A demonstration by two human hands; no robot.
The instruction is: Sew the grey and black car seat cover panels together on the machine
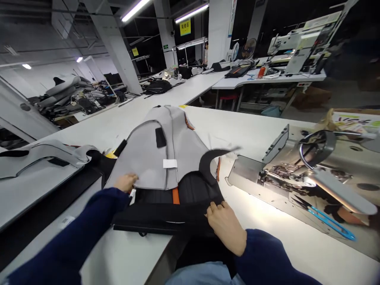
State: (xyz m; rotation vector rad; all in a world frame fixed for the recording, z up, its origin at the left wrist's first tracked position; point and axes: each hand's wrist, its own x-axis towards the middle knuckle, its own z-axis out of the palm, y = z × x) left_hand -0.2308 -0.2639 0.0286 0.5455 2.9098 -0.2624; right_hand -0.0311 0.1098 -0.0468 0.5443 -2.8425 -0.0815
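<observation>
A sewn fabric piece [148,154], grey on its upper panels and black along its lower band, lies spread over the table in front of me. It carries a small white label, a black patch and an orange strip [176,196]. My left hand [126,182] is closed at the lower left edge of the grey panel, its fingertips partly hidden. With curled fingers, my right hand [226,227] grips the black band [166,217] at its right end. A curved black strip on the right side of the piece is slightly blurred.
To the right are a sewing machine [297,170] with a lit lamp and blue-handled scissors [329,222]. Another grey and black fabric piece [53,158] lies at the left. Farther back stand worktables [190,85], another sewing machine [299,47] and a fabric heap [68,95].
</observation>
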